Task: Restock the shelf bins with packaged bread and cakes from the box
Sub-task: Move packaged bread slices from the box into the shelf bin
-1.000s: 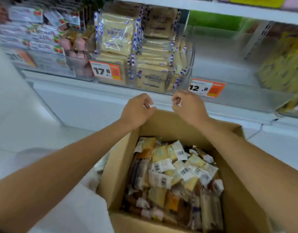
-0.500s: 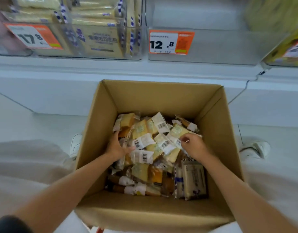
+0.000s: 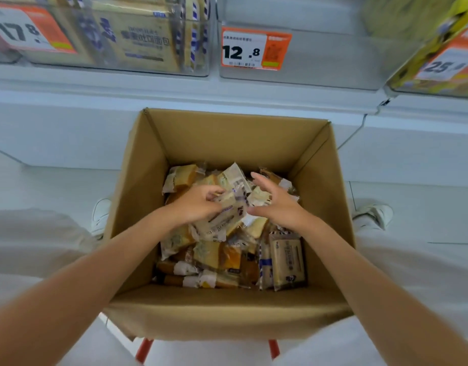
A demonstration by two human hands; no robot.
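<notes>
Head view: a white shelf ledge (image 3: 227, 85) runs across at 12 o'clock, and the open cardboard box (image 3: 227, 138) stands just below it at centre. The box's upper walls are bare, leaving room above the packets. Three clear bins sit on the shelf: bread packs fill the one at 11 o'clock (image 3: 122, 71), the one at 12 o'clock (image 3: 320, 67) bears a 12.8 price tag (image 3: 255, 48), and yellow packs show in the one at 2 o'clock (image 3: 438, 89). Wrapped bread and cakes (image 3: 217, 254) lie heaped in the box's bottom. The left hand (image 3: 193, 204) curls round one packet (image 3: 222, 220) atop the heap. The right hand (image 3: 280, 207) is spread, fingers straight, just beside that packet.
</notes>
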